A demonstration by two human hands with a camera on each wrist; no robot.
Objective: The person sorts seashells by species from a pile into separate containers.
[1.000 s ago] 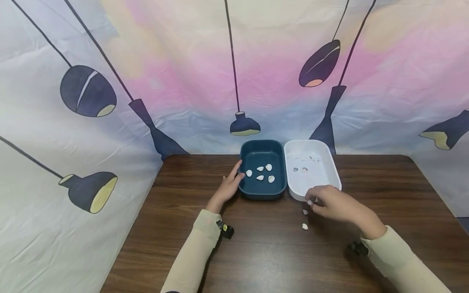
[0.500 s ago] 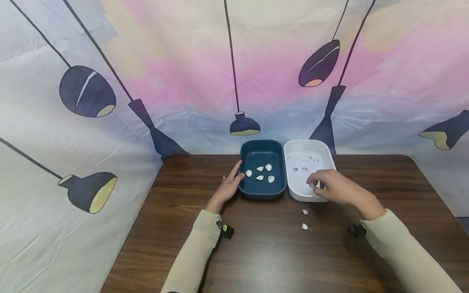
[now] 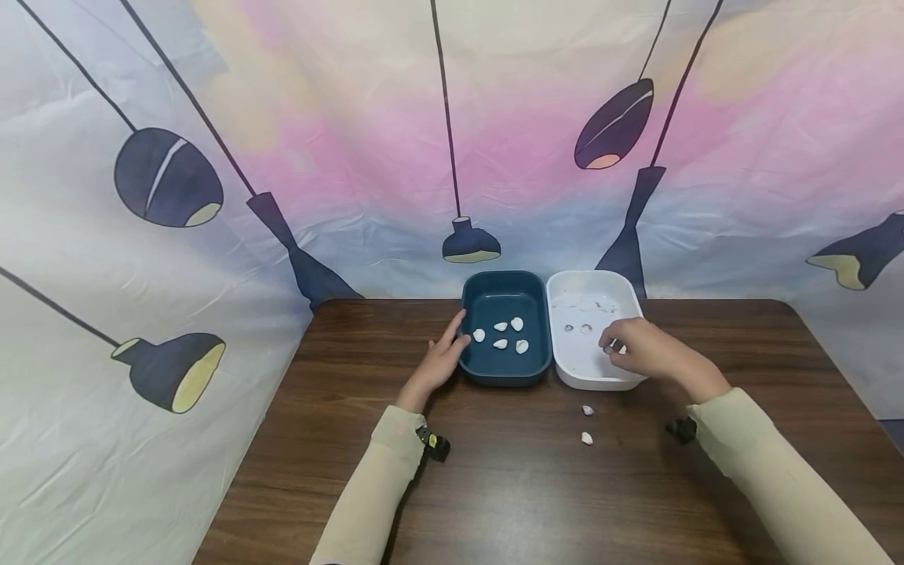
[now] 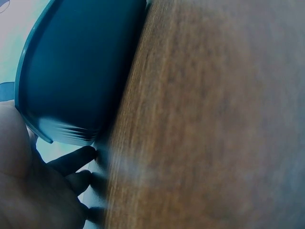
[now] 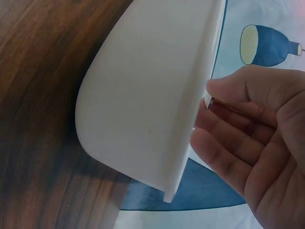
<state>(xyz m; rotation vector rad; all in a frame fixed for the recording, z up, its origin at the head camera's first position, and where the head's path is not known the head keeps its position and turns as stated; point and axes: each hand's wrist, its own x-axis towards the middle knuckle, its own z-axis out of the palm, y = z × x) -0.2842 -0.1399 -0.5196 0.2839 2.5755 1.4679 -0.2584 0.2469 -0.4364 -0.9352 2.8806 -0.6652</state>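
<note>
My left hand (image 3: 439, 362) rests against the left rim of a dark teal dish (image 3: 504, 377), fingers fairly straight. Several white seashells (image 3: 522, 347) lie spread inside that dish. Over the near right part of a white dish (image 3: 565, 365), my right hand (image 3: 653, 349) pinches a small seashell (image 5: 208, 100) between thumb and forefinger; the fingers cover most of it. Two small seashells (image 3: 586, 329) lie in the middle of the white dish. On the table in front of it are a purplish seashell (image 3: 588, 410) and a whiter seashell (image 3: 587, 439).
Both dishes stand side by side at the back edge of the dark wooden table (image 3: 494, 486). Behind them hangs a cloth backdrop (image 3: 353, 157) printed with lamps. Small specks (image 3: 599, 306) dot the far part of the white dish.
My right hand, pinching the seashell, has risen from the white dish's front edge and moved forward over the dish. The left hand has stayed at the teal dish's side.
</note>
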